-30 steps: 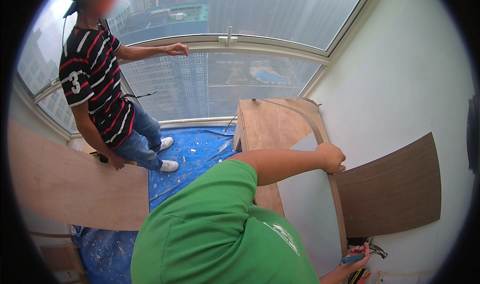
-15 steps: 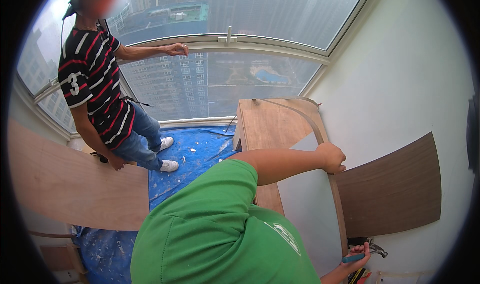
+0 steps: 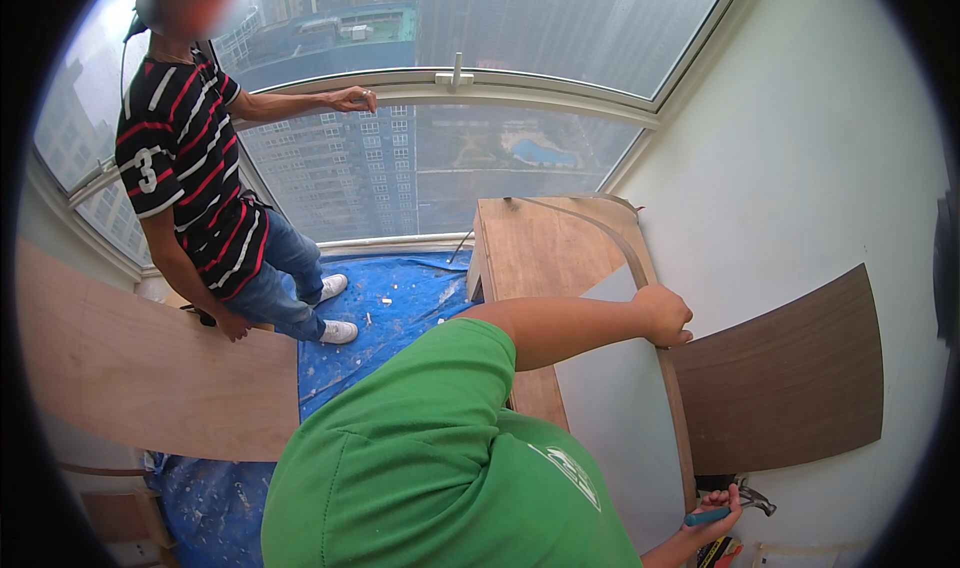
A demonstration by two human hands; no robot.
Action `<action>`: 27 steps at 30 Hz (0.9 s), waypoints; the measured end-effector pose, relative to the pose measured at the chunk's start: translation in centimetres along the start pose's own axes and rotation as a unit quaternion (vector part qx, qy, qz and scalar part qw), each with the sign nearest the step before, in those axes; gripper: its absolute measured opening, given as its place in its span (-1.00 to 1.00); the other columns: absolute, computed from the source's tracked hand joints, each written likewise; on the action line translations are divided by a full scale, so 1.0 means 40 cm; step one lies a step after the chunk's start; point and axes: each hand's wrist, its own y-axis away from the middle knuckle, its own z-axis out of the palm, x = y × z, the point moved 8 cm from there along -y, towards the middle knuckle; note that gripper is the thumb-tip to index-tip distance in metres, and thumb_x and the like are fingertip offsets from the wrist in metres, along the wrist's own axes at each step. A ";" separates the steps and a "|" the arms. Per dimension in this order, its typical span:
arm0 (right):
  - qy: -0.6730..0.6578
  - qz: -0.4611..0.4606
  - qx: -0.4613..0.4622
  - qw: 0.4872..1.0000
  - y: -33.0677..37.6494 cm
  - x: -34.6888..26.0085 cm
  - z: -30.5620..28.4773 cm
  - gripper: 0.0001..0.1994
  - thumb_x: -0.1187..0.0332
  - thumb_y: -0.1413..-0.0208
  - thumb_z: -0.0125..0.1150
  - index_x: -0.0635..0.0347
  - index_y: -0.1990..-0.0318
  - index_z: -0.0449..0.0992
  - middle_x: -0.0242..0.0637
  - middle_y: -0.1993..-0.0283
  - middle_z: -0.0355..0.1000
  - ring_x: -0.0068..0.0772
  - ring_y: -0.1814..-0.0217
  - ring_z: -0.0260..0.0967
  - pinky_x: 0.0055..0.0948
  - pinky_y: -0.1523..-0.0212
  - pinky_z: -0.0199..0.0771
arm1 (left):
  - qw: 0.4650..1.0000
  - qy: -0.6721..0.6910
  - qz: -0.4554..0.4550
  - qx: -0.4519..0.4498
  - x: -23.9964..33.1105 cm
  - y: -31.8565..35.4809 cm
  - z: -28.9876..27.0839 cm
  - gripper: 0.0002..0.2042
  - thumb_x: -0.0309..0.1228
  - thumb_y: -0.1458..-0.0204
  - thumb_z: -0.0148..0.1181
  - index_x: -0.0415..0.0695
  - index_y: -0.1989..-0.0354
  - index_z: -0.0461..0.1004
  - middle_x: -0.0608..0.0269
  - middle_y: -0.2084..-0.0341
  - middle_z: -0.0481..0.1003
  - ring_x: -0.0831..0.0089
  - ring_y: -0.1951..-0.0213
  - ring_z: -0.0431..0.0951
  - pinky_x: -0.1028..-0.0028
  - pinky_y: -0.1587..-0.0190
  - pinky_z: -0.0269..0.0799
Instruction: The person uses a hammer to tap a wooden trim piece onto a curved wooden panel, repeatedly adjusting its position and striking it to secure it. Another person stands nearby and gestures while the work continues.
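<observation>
My left hand (image 3: pixel 664 317) is closed at the edge of a long wooden strip (image 3: pixel 676 408), beside the top of a dark brown wood panel (image 3: pixel 790 383). What its fingers pinch, if anything, is hidden. Lower down, my right hand (image 3: pixel 722 520) is wrapped round the teal handle of a claw hammer (image 3: pixel 759 500), whose metal head points right, near the panel's lower edge. Under my left arm, a pale grey-white sheet (image 3: pixel 620 408) lies along the strip, over a light wooden box-like piece (image 3: pixel 545 253).
A person (image 3: pixel 200 168) in a striped shirt stands at the left, one hand on a large plywood sheet (image 3: pixel 160 358). Blue tarp (image 3: pixel 385 298) with scattered debris covers the floor. Large windows (image 3: pixel 500 148) close off the far side; a white wall (image 3: pixel 800 168) rises at the right.
</observation>
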 end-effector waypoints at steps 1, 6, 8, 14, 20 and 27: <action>0.000 0.000 -0.001 1.000 0.000 0.000 0.001 -0.56 0.14 -0.35 0.01 0.41 -0.06 0.48 -0.39 0.40 0.36 -0.53 0.40 0.34 -0.57 0.46 0.33 | 1.000 0.001 0.000 0.000 -0.001 0.000 0.000 -0.57 0.04 -0.19 0.05 -0.05 0.19 0.67 0.09 0.28 0.66 0.03 0.15 0.66 0.03 0.13 0.57; -0.001 0.002 0.001 1.000 0.000 0.000 -0.003 -0.55 0.13 -0.35 0.00 0.42 -0.06 0.48 -0.39 0.40 0.37 -0.53 0.40 0.34 -0.57 0.46 0.34 | 1.000 0.004 -0.001 -0.001 -0.001 0.000 0.001 -0.57 0.05 -0.19 0.06 -0.05 0.19 0.67 0.09 0.29 0.66 0.03 0.15 0.66 0.03 0.14 0.57; 0.000 0.000 0.000 1.000 -0.002 0.001 -0.005 -0.55 0.13 -0.35 -0.01 0.42 -0.06 0.49 -0.39 0.40 0.37 -0.53 0.40 0.34 -0.57 0.45 0.34 | 1.000 0.007 -0.002 -0.004 -0.001 -0.001 0.003 -0.57 0.05 -0.19 0.06 -0.05 0.19 0.67 0.10 0.28 0.66 0.04 0.15 0.66 0.03 0.14 0.57; 0.000 -0.001 -0.006 1.000 -0.004 0.006 -0.008 -0.56 0.12 -0.35 0.00 0.41 -0.06 0.49 -0.39 0.40 0.37 -0.54 0.40 0.35 -0.58 0.46 0.34 | 1.000 0.002 -0.006 -0.008 0.001 0.001 0.006 -0.56 0.06 -0.19 0.07 -0.05 0.15 0.67 0.11 0.26 0.66 0.05 0.12 0.66 0.04 0.12 0.57; 0.002 -0.001 0.002 1.000 0.000 0.011 -0.009 -0.56 0.13 -0.36 0.00 0.40 -0.05 0.49 -0.40 0.40 0.37 -0.55 0.41 0.35 -0.59 0.47 0.34 | 1.000 0.001 -0.009 -0.016 -0.001 0.002 0.013 -0.56 0.05 -0.18 0.07 -0.04 0.13 0.66 0.11 0.22 0.66 0.06 0.09 0.65 0.05 0.10 0.57; -0.001 0.003 0.003 1.000 -0.006 0.023 -0.010 -0.56 0.13 -0.35 0.01 0.40 -0.05 0.50 -0.40 0.40 0.37 -0.54 0.41 0.35 -0.57 0.46 0.34 | 1.000 -0.008 0.006 -0.001 -0.005 0.000 0.019 -0.55 0.05 -0.25 0.00 -0.07 0.16 0.66 0.10 0.28 0.66 0.03 0.16 0.66 0.05 0.14 0.56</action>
